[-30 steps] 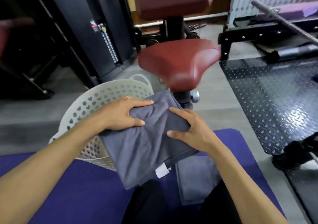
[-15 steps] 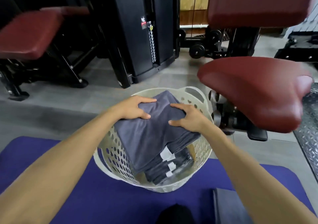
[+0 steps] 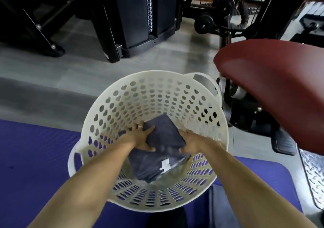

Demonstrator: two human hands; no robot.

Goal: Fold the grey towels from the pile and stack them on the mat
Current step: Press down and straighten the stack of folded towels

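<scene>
A folded grey towel [image 3: 163, 131] lies low inside the white perforated basket [image 3: 152, 74], on top of other folded grey towels [image 3: 149, 166] with white tags. My left hand [image 3: 138, 136] grips its left edge, thumb on top. The right edge is held by my right hand [image 3: 191, 142], whose fingers curl under the cloth. The basket stands on the far edge of the purple mat [image 3: 35, 157]. Another grey towel [image 3: 220, 205] lies flat on the mat at the lower right, partly hidden by my right arm.
A dark red padded seat [image 3: 271, 80] of a gym machine overhangs close to the basket's right side. A black weight-stack machine [image 3: 140, 17] stands beyond on the grey floor. Steel tread plate [image 3: 313, 175] borders the mat at the right.
Both hands have carried the folded towel from above the mat over to the basket and lowered it deep inside onto the other towels. My view has tilted down over the basket.
</scene>
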